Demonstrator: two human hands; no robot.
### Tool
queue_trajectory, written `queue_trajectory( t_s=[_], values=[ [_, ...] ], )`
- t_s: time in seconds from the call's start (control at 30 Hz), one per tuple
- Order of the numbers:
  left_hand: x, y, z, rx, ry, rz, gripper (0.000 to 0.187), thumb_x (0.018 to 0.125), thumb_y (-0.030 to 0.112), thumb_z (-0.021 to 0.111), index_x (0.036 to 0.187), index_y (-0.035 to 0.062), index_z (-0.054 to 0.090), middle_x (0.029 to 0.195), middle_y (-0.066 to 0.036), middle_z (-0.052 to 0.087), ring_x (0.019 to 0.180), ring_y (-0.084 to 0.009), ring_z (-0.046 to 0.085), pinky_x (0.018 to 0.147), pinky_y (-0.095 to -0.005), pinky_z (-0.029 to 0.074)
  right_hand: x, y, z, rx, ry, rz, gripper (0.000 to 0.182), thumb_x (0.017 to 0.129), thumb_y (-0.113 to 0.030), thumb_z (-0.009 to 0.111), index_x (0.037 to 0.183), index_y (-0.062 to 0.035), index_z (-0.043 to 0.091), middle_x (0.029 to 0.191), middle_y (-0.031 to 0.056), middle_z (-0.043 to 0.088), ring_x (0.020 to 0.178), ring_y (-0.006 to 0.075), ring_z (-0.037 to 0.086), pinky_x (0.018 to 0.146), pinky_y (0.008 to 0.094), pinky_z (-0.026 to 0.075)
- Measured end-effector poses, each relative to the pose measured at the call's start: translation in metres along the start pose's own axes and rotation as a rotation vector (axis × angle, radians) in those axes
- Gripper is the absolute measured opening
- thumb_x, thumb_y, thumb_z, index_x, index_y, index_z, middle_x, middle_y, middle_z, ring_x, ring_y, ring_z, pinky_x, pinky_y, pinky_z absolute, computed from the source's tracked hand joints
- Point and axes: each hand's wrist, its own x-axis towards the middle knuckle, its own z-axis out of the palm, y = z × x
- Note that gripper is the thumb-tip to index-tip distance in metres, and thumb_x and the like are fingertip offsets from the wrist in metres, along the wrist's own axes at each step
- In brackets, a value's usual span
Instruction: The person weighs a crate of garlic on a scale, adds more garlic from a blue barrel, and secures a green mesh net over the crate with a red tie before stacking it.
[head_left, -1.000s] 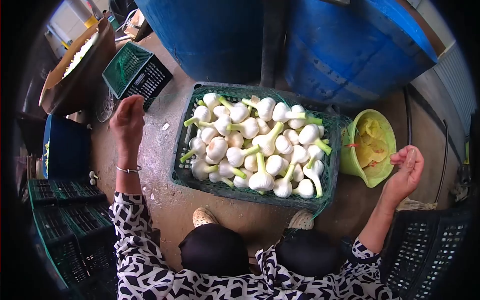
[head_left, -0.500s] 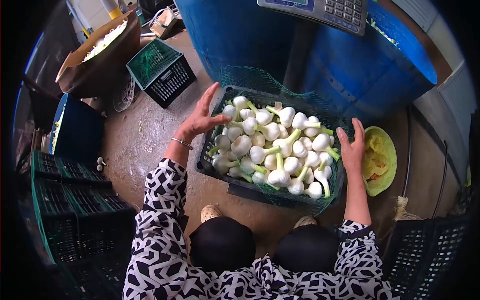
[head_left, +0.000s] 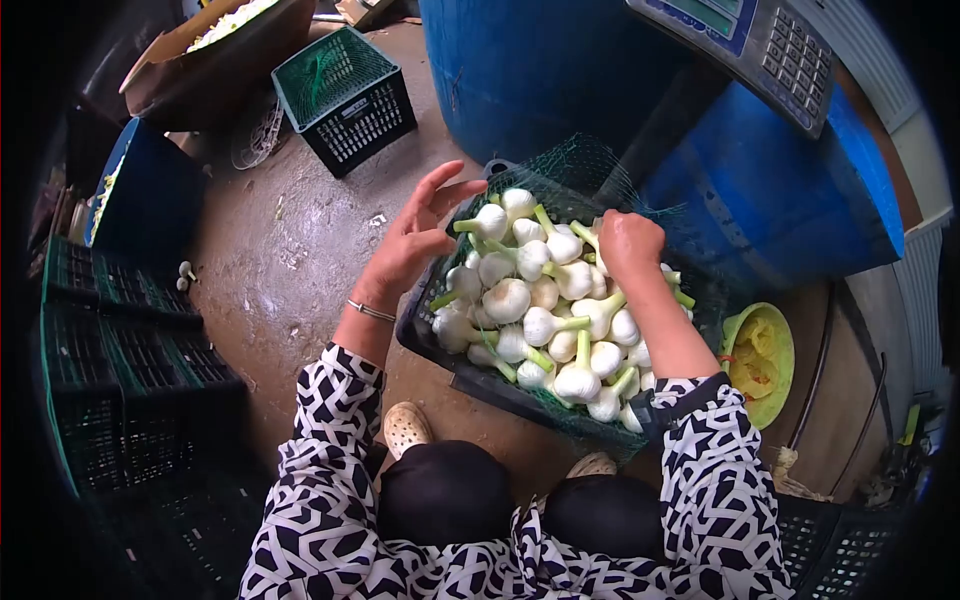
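A dark plastic crate (head_left: 470,372), lined with green netting (head_left: 585,160), is heaped with white garlic bulbs (head_left: 507,300) on trimmed green stems. My left hand (head_left: 412,240) hovers at the crate's left edge, fingers apart and holding nothing. Over the back right part of the heap, my right hand (head_left: 632,245) is closed with its fingers curled down among the bulbs. What its fingertips grip is hidden behind the hand.
Blue barrels (head_left: 540,90) stand behind the crate, with a scale display (head_left: 760,50) above. A yellow-green bowl (head_left: 785,350) sits at the right. Stacked crates (head_left: 120,340) line the left, and a netted crate (head_left: 350,105) stands on the floor further back.
My right hand has left the crate's right edge, moved in over the garlic and closed. My left hand stays by the left rim. The view has shifted.
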Motion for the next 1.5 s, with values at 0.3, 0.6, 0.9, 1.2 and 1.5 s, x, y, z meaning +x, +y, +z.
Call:
queue_trajectory(
  t_s=[0.3, 0.6, 0.9, 1.2, 1.5],
  values=[
    [-0.013, 0.008, -0.001, 0.834, -0.15, 0.048, 0.089, 0.058, 0.027, 0.073, 0.14, 0.0145, 0.041, 0.151, -0.012, 0.027, 0.141, -0.0297, 0.023, 0.116, -0.047, 0.017, -0.037, 0.047, -0.035, 0.987, 0.051, 0.066, 0.01, 0.075, -0.006, 0.064, 0.07, -0.0018, 0.057, 0.054, -0.0018, 0.05, 0.054, 0.0029, 0.04, 0.051, 0.023, 0.037],
    [-0.022, -0.03, 0.007, 1.583, -0.137, 0.221, 0.031, 0.067, 0.017, 0.071, 0.097, 0.0138, 0.065, 0.137, -0.008, 0.046, 0.137, -0.0312, 0.029, 0.112, -0.0502, 0.021, -0.145, 0.132, -0.184, 1.494, 0.281, 0.125, 0.012, 0.091, -0.014, 0.058, 0.084, -0.0045, 0.056, 0.057, -0.0009, 0.047, 0.045, 0.0045, 0.039, 0.043, 0.0173, 0.032],
    [-0.017, -0.023, -0.029, -0.254, 0.288, 0.044, 0.004, 0.093, 0.005, 0.053, 0.092, 0.0074, 0.05, 0.093, -0.011, 0.063, 0.099, -0.0233, 0.061, 0.094, -0.0374, 0.046, -0.346, 0.203, -0.054, 1.214, -0.094, 0.781, 0.039, 0.085, -0.015, 0.064, 0.118, -0.0029, 0.047, 0.085, 0.0069, 0.058, 0.066, 0.0143, 0.057, 0.057, 0.0237, 0.047],
    [-0.059, 0.0, -0.045, -0.042, 0.201, 0.021, 0.062, 0.075, 0.004, 0.046, 0.136, 0.0002, 0.038, 0.138, -0.02, 0.044, 0.134, -0.0293, 0.036, 0.111, -0.0404, 0.027, -0.228, 0.115, -0.049, 0.908, 0.173, 0.247, 0.093, 0.073, -0.03, 0.078, 0.146, -0.0051, 0.026, 0.14, 0.0154, 0.043, 0.126, 0.0298, 0.044, 0.1, 0.041, 0.038],
    [-0.023, 0.005, -0.016, 0.933, -0.139, -0.023, 0.124, 0.054, 0.044, 0.086, 0.149, 0.0054, 0.016, 0.152, -0.02, 0.021, 0.143, -0.033, 0.015, 0.116, -0.0426, 0.015, -0.204, 0.121, -0.027, 0.909, 0.613, 0.355, 0.018, 0.094, -0.014, 0.055, 0.104, -0.001, 0.062, 0.1, 0.0068, 0.065, 0.098, 0.0221, 0.057, 0.091, 0.0341, 0.043]
  ],
)
